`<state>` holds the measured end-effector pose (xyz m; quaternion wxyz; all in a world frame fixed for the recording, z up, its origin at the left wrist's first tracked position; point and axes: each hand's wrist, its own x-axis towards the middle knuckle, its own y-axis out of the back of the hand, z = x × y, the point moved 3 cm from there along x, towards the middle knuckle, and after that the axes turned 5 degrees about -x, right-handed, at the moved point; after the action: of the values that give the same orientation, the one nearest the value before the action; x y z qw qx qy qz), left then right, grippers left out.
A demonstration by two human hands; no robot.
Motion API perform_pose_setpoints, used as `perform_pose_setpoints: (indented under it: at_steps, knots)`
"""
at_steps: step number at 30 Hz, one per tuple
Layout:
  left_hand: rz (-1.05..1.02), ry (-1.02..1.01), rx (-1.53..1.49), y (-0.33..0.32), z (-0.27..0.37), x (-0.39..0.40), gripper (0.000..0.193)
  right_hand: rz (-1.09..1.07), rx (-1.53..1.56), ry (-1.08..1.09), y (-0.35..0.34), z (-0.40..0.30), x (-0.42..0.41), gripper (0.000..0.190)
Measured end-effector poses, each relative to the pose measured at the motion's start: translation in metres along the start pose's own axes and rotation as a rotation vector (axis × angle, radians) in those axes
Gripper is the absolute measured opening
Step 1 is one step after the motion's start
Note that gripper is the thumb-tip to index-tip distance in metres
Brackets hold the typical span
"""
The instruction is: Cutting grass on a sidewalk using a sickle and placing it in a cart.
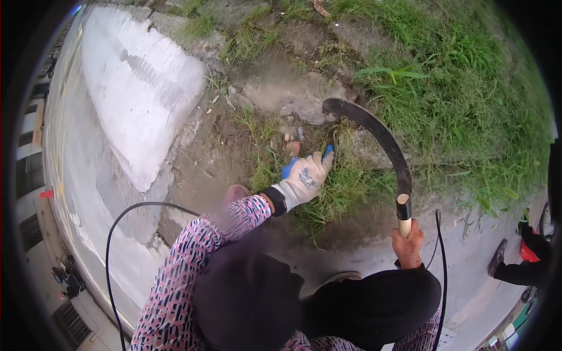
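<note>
A cream work glove with blue-coated fingers covers my left hand (307, 177), which is low over a patch of short grass (351, 188). Its palm and curled fingers face the ground, so anything inside them is hidden. A black band circles the wrist. My bare right hand (407, 248) grips the pale wooden handle of a sickle (382, 125). The dark curved blade arches forward and left, its tip close to a stone slab (298, 98) ahead of the glove. Broken brick pieces (293, 147) lie on the soil just beyond my left hand.
White-grey concrete paving (140, 87) is on the left, with dense grass (456, 87) on the right. A black cable (109, 254) loops past my left arm. Another person's leg (513, 272) shows at the right rim. A motorbike (68, 278) and a red cone (45, 193) are far left.
</note>
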<state>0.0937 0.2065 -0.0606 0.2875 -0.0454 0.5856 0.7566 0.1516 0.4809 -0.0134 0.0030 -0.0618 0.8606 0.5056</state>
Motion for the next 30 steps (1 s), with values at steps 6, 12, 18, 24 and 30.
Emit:
perform_pose_setpoints:
  at_steps: [6, 12, 18, 24, 30]
  knots:
    - [-0.01, -0.254, 0.182, 0.024, -0.017, -0.015, 0.071, -0.015, 0.061, -0.02, -0.001, -0.01, 0.01, 0.021]
    - [0.047, -0.995, 0.637, -0.001, 0.011, -0.06, 0.039, -0.043, 0.055, -0.043, -0.011, 0.006, 0.003, 0.023]
    - [-0.077, -1.008, 0.647, -0.001, 0.018, -0.054, 0.038, -0.1, 0.056, -0.192, -0.032, -0.007, 0.009, 0.024]
    - [0.074, -0.949, 0.722, -0.008, 0.064, -0.036, 0.042, -0.098, 0.097, -0.253, -0.032, -0.017, 0.025, 0.027]
    - [0.479, 0.227, -0.056, 0.004, 0.046, -0.009, 0.072, -0.031, 0.08, -0.186, -0.028, -0.013, 0.019, 0.028]
